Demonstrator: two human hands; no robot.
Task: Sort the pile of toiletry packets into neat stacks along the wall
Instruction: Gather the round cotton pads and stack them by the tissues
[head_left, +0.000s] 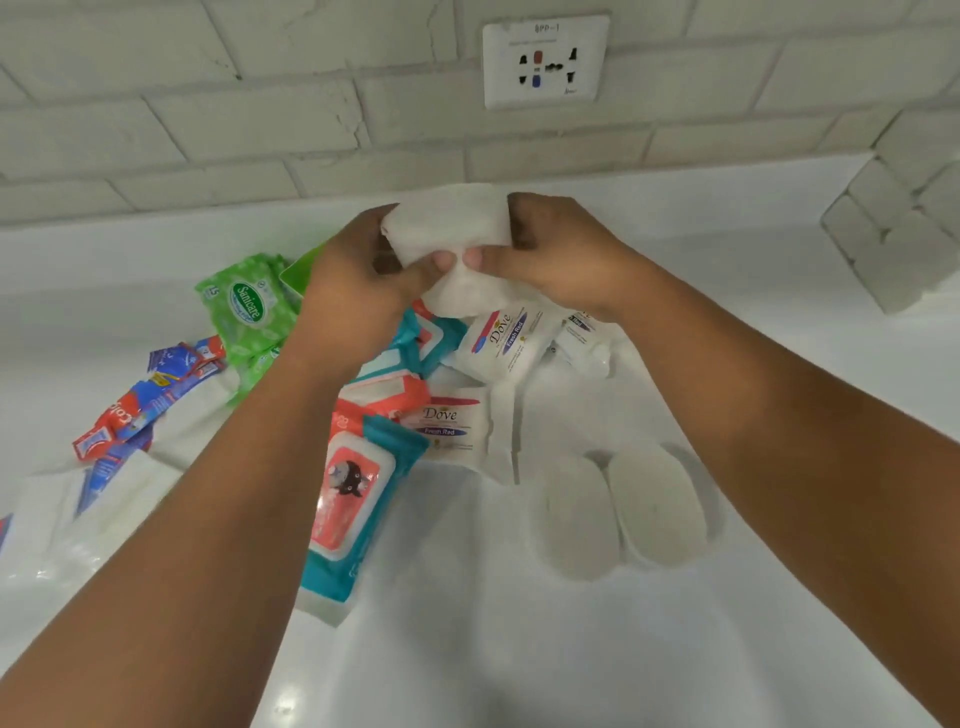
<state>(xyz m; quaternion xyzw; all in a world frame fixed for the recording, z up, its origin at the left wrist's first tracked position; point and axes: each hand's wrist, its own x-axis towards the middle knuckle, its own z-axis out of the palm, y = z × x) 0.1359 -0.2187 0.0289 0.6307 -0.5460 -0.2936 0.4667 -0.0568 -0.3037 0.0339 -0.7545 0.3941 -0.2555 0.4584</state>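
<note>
My left hand (358, 280) and my right hand (550, 254) together hold a plain white packet (449, 228) up above the pile, near the wall. Below them lie white Dove packets (501, 338) (452, 423), teal and coral wet-wipe packs (353, 499) (415, 343), and green Sanicare packs (249, 306). Red and blue toothpaste boxes (124, 415) sit at the left beside white packets (62, 509). Part of the pile is hidden under my forearms.
Two white oval pads (618, 509) lie on the white counter (519, 649) at the right of the pile. A stack of white rolls (898, 234) stands at the far right by the tiled wall (208, 130). A wall socket (545, 62) sits above.
</note>
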